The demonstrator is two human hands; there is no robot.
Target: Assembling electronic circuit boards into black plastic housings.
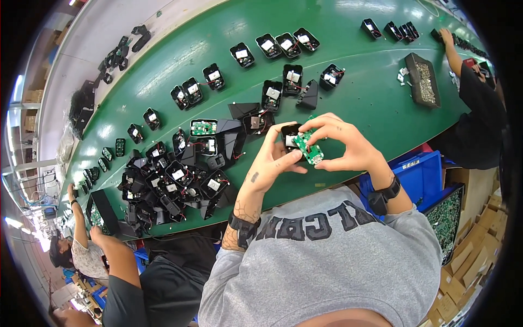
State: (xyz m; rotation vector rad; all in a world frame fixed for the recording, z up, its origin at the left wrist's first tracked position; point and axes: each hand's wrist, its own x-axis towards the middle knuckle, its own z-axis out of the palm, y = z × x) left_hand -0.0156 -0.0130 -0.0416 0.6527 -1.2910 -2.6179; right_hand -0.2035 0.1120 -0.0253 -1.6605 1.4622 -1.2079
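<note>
Above the near edge of the green bench, my left hand (271, 158) is closed round a small black plastic housing (289, 133), its fingers on the far side and thumb in front. A pale block shows inside that housing. Between the thumb and fingers of my right hand (344, 143) is a green circuit board (310, 149), tilted against the open side of the housing. A red wire crosses the board's face. Whether the board touches the housing's inside is hidden by my fingers.
A heap of black housings (177, 174) lies to my left, with rows of open housings (271, 46) beyond. A tray of small metal parts (422, 82) stands at the right. Blue bins (408, 175) sit below the bench edge. Co-workers' arms reach in at both sides.
</note>
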